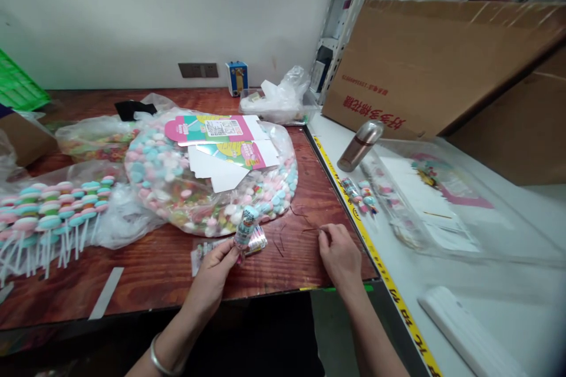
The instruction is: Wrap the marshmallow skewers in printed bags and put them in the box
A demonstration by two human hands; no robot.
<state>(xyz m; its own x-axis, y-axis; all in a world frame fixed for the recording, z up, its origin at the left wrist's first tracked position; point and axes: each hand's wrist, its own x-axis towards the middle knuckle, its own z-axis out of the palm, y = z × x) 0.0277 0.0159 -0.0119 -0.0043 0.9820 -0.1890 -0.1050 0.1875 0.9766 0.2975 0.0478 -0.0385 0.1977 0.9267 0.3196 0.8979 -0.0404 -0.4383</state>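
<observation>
My left hand (216, 268) is closed around the lower end of a wrapped marshmallow lollipop (246, 227), held upright above the table in its printed clear bag. Under it on the table lie flat printed wrappers (257, 240), partly hidden by the hand and the lollipop. On the right, my right hand (339, 256) pinches a thin dark twist tie (310, 230) close to the tabletop. More loose twist ties (278, 245) lie between the two hands. At the left, several unwrapped marshmallow lollipops (50, 206) rest in rows with their white sticks toward me.
A large clear bag of marshmallows (150, 159) carries flat printed cartons (230, 135). On the white surface at right are a steel thermos (360, 146), wrapped lollipops (360, 194), a clear plastic tray (442, 206) and a big cardboard box (424, 65). Yellow tape (375, 253) edges that surface.
</observation>
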